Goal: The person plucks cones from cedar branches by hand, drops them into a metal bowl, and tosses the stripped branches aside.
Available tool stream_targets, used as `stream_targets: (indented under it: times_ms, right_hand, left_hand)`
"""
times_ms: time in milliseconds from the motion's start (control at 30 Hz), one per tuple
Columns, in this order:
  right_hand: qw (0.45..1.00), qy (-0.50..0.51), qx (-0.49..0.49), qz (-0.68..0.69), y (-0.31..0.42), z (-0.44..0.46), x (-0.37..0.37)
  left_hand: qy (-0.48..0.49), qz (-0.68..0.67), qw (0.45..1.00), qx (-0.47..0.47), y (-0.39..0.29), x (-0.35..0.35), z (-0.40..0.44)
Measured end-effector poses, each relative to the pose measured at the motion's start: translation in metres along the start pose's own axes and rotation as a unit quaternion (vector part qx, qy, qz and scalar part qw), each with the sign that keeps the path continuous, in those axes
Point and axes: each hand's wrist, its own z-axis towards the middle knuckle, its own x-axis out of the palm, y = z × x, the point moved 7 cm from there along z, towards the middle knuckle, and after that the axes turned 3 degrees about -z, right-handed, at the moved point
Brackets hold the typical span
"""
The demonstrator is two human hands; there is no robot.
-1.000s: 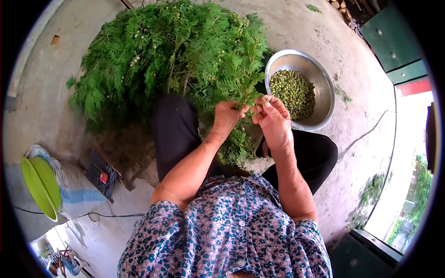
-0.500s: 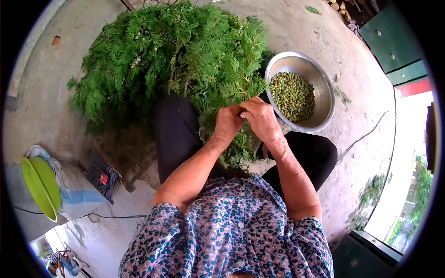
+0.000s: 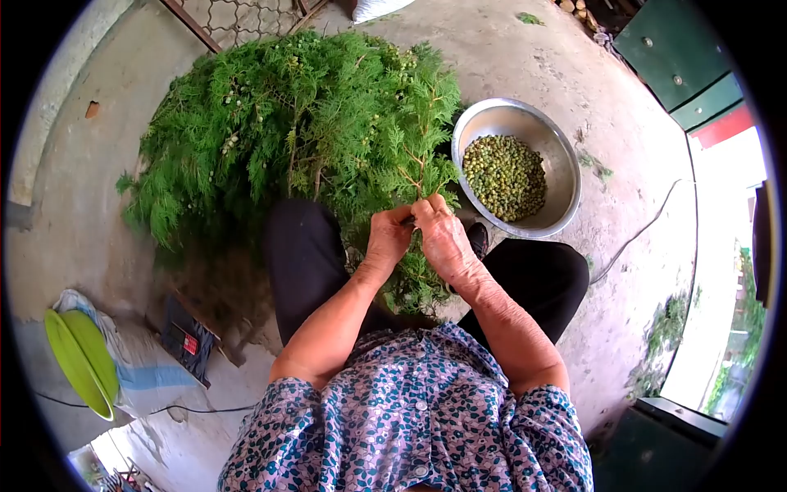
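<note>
A large heap of green branches (image 3: 270, 123) with small pale berries lies in front of my knees. My left hand (image 3: 388, 238) is closed on a branch at the heap's near right edge. Touching it, my right hand (image 3: 441, 234) has its fingers wrapped round the stem of the same branch, whose leafy part (image 3: 420, 164) points away from me. Between the fingers the stem is mostly hidden. Just right of the heap stands a metal bowl (image 3: 566, 156) partly filled with small green and yellowish berries (image 3: 504, 178).
Green cabinets (image 3: 676, 53) stand at the upper right, with another dark one at the lower right. A lime-green basin (image 3: 80, 361) leans by a whitish sack (image 3: 152, 365) at the left. A cable (image 3: 639, 238) crosses the floor. A metal lattice (image 3: 246, 20) lies beyond the heap.
My right hand has come away from the bowl's side and closed beside my left on the branch. The view has tilted up slightly, showing more of the lattice and a white bag.
</note>
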Motion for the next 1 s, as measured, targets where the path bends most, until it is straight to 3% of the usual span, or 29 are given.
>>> stream_targets:
  times_ms: [67,133,200,233,267,300,367,400,433,467,567,633,733,900,1000]
  right_hand:
    - [0.998,-0.028,-0.009,0.053,0.000,-0.002,-0.001]
    - [0.993,-0.055,-0.019,0.106,0.003,-0.004,-0.007]
    - [0.926,0.005,0.087,0.368,-0.002,-0.008,-0.004]
    - [0.903,0.024,0.125,0.410,-0.001,-0.009,-0.012]
    - [0.892,0.022,0.144,0.427,-0.012,-0.010,-0.014]
    - [0.880,0.020,0.164,0.445,-0.024,-0.010,-0.016]
    - [0.853,-0.015,0.220,0.473,-0.053,-0.011,-0.028]
    - [0.777,-0.042,0.303,0.550,-0.072,-0.017,-0.031]
    - [0.691,-0.092,0.325,0.640,-0.091,-0.016,-0.035]
    - [0.661,-0.149,0.342,0.651,-0.107,-0.017,-0.045]
    - [0.670,-0.252,0.280,0.640,-0.166,-0.013,-0.074]
    - [0.663,-0.286,0.301,0.623,-0.201,-0.016,-0.083]
    - [0.660,-0.363,0.340,0.562,-0.222,-0.030,-0.091]
    - [0.666,-0.291,0.314,0.611,-0.189,-0.035,-0.061]
    - [0.713,-0.186,0.295,0.609,-0.142,-0.031,-0.030]
  left_hand:
    - [0.002,0.005,1.000,-0.007,0.008,0.001,-0.001]
    - [0.019,-0.200,0.979,-0.026,0.025,0.004,0.002]
    - [0.025,-0.218,0.974,-0.054,0.033,0.003,0.000]
    - [0.029,-0.236,0.968,-0.081,0.017,0.001,0.002]
    - [0.033,-0.089,0.995,-0.032,-0.011,-0.005,0.000]
    - [0.036,-0.087,0.995,-0.032,-0.021,-0.006,0.002]
    - [0.030,-0.240,0.955,-0.169,-0.010,-0.003,-0.001]
    - [0.018,-0.271,0.942,-0.197,0.002,-0.004,-0.005]
    - [0.015,-0.268,0.941,-0.206,0.009,-0.006,-0.007]
    - [0.003,-0.264,0.939,-0.218,0.015,-0.008,-0.009]
    - [-0.037,-0.292,0.925,-0.242,0.044,-0.015,-0.011]
    - [-0.073,-0.316,0.903,-0.281,0.045,-0.019,-0.013]
    - [-0.078,-0.349,0.896,-0.264,0.049,-0.022,-0.005]
    - [-0.117,-0.434,0.865,-0.224,0.042,-0.039,0.010]
    - [-0.164,-0.473,0.843,-0.199,0.043,-0.055,0.022]
